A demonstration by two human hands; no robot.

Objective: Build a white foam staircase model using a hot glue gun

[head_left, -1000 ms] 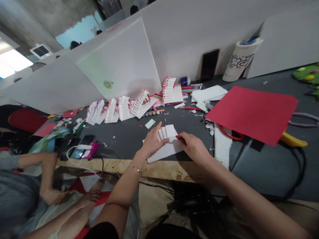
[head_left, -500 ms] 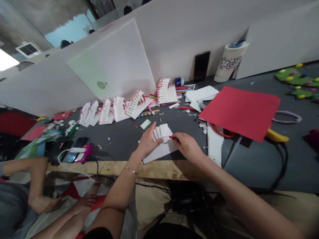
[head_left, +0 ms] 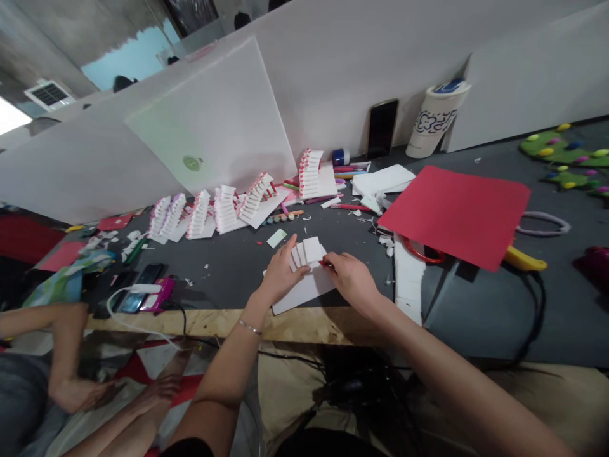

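Observation:
My left hand [head_left: 281, 271] rests on a white stepped paper piece [head_left: 308, 252], pinning it down against a flat white card [head_left: 299, 292] on the dark grey table top [head_left: 228, 266]. My right hand [head_left: 351, 278] grips a red marker [head_left: 324, 263], mostly hidden by my fingers. Its tip sits at the right edge of the stepped paper, and I cannot tell whether it touches.
Several white stepped paper models [head_left: 224, 209] with red edges stand in a row at the back, among pens and paper scraps. A red card sheet [head_left: 451, 212] lies to the right. Another person's arm [head_left: 42, 320] and feet show at lower left, beyond the wooden table edge [head_left: 228, 322].
My right hand with the marker has moved left, closer to the stepped paper. The whole view has swung slightly, and the paper stays under my left hand.

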